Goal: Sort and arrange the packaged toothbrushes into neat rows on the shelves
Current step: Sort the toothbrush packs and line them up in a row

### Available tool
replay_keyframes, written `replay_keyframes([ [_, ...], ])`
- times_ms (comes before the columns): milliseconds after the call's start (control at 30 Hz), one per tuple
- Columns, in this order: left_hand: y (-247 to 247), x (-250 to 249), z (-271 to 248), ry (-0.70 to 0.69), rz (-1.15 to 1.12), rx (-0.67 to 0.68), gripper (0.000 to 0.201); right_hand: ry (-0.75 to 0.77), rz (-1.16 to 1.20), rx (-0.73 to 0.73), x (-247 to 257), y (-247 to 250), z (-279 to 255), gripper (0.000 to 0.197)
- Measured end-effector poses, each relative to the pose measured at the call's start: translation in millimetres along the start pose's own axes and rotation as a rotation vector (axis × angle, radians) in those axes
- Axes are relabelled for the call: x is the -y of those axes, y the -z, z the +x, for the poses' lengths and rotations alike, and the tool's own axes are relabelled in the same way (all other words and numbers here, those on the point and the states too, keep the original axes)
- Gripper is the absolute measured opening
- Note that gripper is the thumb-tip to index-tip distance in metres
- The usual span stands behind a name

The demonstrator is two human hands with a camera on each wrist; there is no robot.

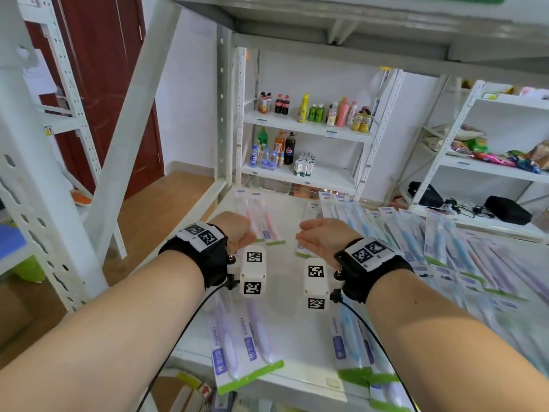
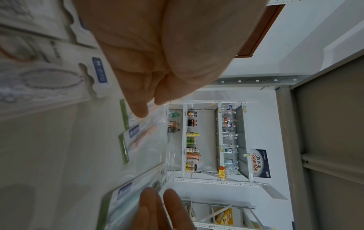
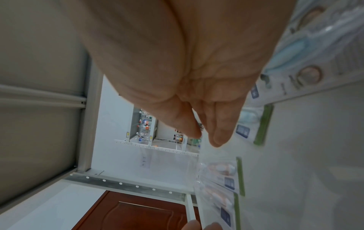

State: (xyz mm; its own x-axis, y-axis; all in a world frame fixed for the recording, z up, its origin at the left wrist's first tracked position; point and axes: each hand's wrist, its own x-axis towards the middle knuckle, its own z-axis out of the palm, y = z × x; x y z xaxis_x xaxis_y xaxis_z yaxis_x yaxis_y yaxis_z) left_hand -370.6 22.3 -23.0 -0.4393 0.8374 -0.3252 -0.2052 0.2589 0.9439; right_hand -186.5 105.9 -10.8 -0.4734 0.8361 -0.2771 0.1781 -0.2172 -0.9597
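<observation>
Both hands hover over the white shelf [image 1: 297, 337], palms facing each other, holding nothing. My left hand [image 1: 237, 230] [image 2: 150, 107] is open, just right of two pink toothbrush packs [image 1: 261, 224] [image 2: 138, 137] lying side by side at the back left. My right hand [image 1: 318, 233] [image 3: 206, 138] is open too, its fingers straight, above a blue pack [image 1: 301, 251] [image 3: 248, 124]. The pink packs [image 3: 220, 172] also show in the right wrist view. Two purple packs [image 1: 243, 343] lie at the front left, and blue packs [image 1: 350, 346] at the front right.
A loose heap of mixed toothbrush packs [image 1: 460, 263] covers the right side of the shelf. A grey upright post [image 1: 222, 114] stands at the back left and an upper shelf [image 1: 356, 19] hangs overhead. Behind stands a rack of drink bottles [image 1: 312, 120].
</observation>
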Motion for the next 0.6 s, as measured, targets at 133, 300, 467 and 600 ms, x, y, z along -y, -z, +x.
replay_keyframes([
  [133,-13,-2,-19,-0.011,-0.053,0.014,0.026,0.028,0.025,-0.018,4,16,-19,0.043],
  [300,-46,2,-44,0.017,-0.015,0.019,0.028,0.029,0.015,-0.018,2,38,-45,0.042],
  [467,-92,12,-66,0.002,-0.002,0.043,0.037,0.019,0.042,-0.045,-7,71,-70,0.029],
  [600,-138,18,-81,-0.017,0.013,0.072,0.033,0.004,0.104,-0.076,-19,107,-92,0.025],
])
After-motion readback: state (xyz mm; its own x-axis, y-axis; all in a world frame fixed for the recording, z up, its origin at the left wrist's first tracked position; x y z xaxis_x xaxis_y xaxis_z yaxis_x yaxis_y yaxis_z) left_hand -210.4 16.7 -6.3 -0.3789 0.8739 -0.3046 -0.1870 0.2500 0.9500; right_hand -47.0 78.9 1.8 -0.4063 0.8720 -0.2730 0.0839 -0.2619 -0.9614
